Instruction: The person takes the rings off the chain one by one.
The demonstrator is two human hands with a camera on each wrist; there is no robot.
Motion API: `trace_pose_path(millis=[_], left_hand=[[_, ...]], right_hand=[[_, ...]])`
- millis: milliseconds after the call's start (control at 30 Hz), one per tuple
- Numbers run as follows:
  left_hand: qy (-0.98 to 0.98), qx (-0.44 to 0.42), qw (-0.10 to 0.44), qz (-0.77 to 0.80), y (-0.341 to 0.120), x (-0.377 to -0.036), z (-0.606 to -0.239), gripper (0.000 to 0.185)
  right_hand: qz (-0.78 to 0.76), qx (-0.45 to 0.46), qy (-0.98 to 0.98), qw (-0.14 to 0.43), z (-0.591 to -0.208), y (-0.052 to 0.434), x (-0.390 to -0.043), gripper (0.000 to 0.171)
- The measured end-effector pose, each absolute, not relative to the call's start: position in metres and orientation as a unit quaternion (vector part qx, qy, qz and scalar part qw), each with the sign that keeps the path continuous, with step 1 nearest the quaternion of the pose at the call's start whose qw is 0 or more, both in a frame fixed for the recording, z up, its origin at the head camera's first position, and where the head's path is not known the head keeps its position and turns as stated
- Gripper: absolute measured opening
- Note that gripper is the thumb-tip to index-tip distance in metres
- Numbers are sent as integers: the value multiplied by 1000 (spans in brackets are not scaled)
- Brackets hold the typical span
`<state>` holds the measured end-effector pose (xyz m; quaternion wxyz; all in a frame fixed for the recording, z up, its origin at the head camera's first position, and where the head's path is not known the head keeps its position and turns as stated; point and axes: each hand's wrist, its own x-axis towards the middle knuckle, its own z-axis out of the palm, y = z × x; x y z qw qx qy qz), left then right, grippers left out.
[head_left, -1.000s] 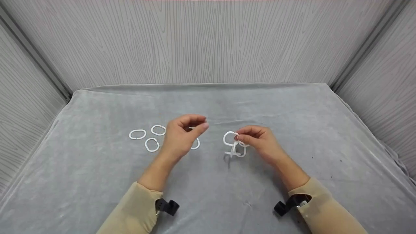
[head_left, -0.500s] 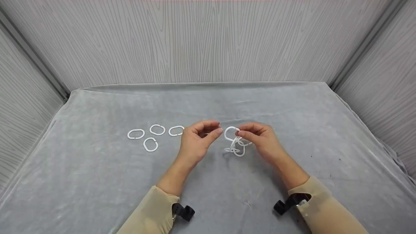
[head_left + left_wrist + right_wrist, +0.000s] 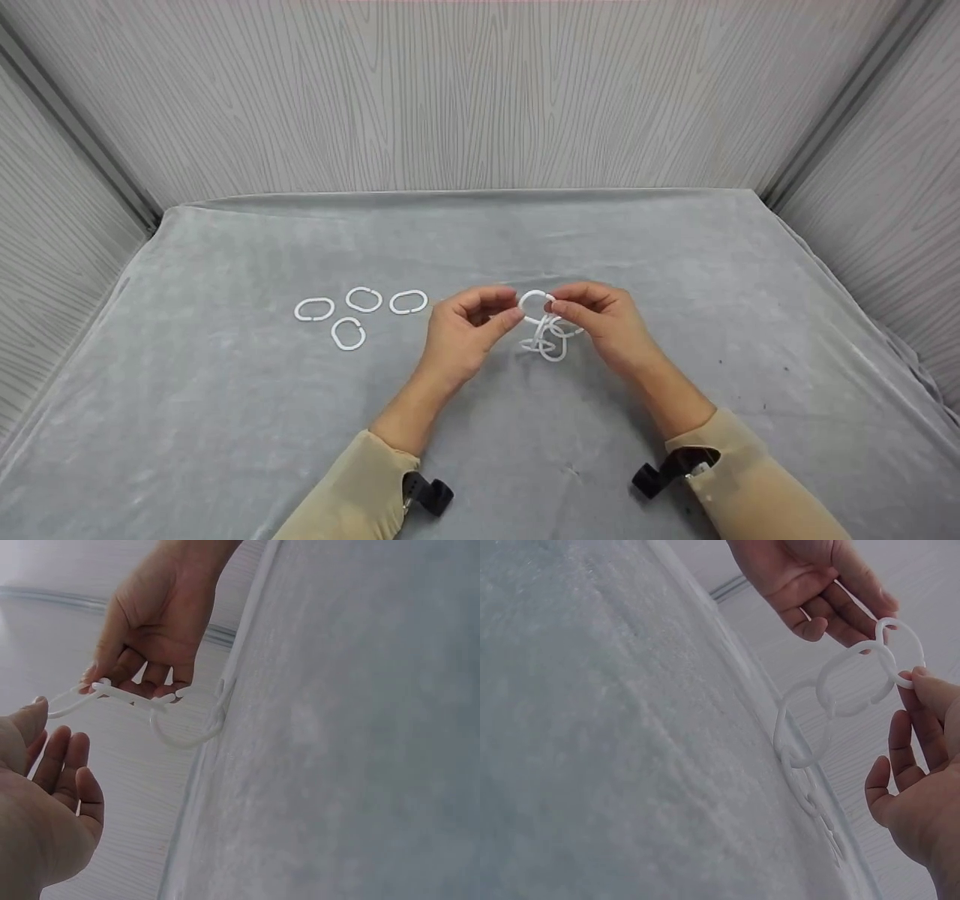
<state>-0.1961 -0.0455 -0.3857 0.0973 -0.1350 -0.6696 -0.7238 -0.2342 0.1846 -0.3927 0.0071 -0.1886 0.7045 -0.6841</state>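
Between my hands hangs a white plastic oval link (image 3: 535, 292) with a small gap in its side. My left hand (image 3: 463, 337) pinches its left edge between thumb and fingertips. On the opposite edge, near the gap, the thumb and forefinger of my right hand (image 3: 611, 322) grip it. Several joined links (image 3: 553, 359) dangle below as a short chain, its lower part close to the cloth. The right wrist view shows a second link (image 3: 821, 686) threaded through the held one. Where exactly the left fingertips meet the link is partly hidden.
Several loose white links (image 3: 313, 300) lie on the grey cloth (image 3: 225, 420) left of my hands. Pale wood-patterned panels (image 3: 480, 97) rise behind and beside the table. A black camera mount (image 3: 429, 495) sits at each wrist.
My left hand has come rightward from beside the loose links and now takes hold of the left edge of the link. The right hand and the chain have hardly moved.
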Motion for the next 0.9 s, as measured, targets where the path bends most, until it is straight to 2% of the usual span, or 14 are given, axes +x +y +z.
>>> trace_pose_path(millis=[167, 400, 633, 900], left_hand=[[-671, -141, 98, -721, -46, -197, -388, 25], [-673, -148, 94, -719, -45, -198, -389, 23], [-675, -145, 88, -718, -44, -197, -389, 17], [-672, -135, 75, -725, -44, -195, -388, 14]], right_hand=[[-685, -190, 704, 7, -392, 183, -233, 17], [-684, -199, 701, 8, -392, 183, -232, 23], [-681, -200, 704, 5, -392, 183, -232, 15], [-683, -202, 702, 11, -393, 182, -232, 15]])
